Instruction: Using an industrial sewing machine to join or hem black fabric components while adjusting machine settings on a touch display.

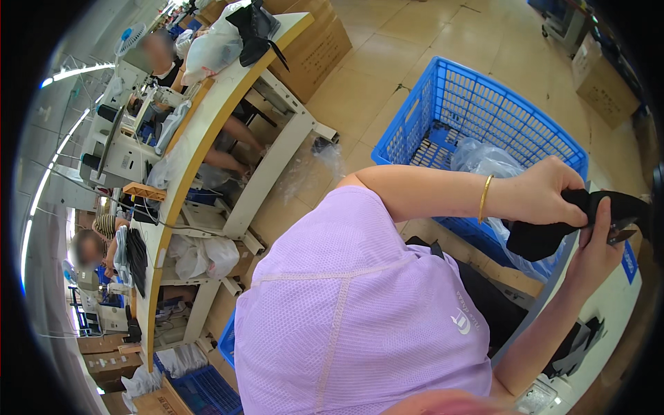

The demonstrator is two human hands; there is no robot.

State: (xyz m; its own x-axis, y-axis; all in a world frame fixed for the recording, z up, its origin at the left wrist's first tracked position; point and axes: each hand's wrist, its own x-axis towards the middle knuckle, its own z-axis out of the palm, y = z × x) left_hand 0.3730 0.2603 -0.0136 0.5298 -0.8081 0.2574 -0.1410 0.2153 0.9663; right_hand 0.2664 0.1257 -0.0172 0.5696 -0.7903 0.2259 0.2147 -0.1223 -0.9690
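Note:
My left hand (550, 197), with a gold bracelet at its wrist, grips a piece of black fabric (532, 238) that hangs down over the table edge. My right hand (600, 242) closes on the same fabric from the near side, its thumb raised against it. Beside the right fingers shows a small, shiny, dark brown piece (620, 236); its kind I cannot make out. The fabric's far end runs into the dark rim of the picture. Below the hands lies the white worktable (600, 308).
A blue plastic basket (477, 83) holding clear plastic bags (484, 159) stands on the tiled floor beyond my left arm. Black and grey fabric pieces (579, 346) lie on my table. At left, a long bench (228, 114) carries sewing machines, with people seated there. Cardboard boxes (325, 52) stand beyond.

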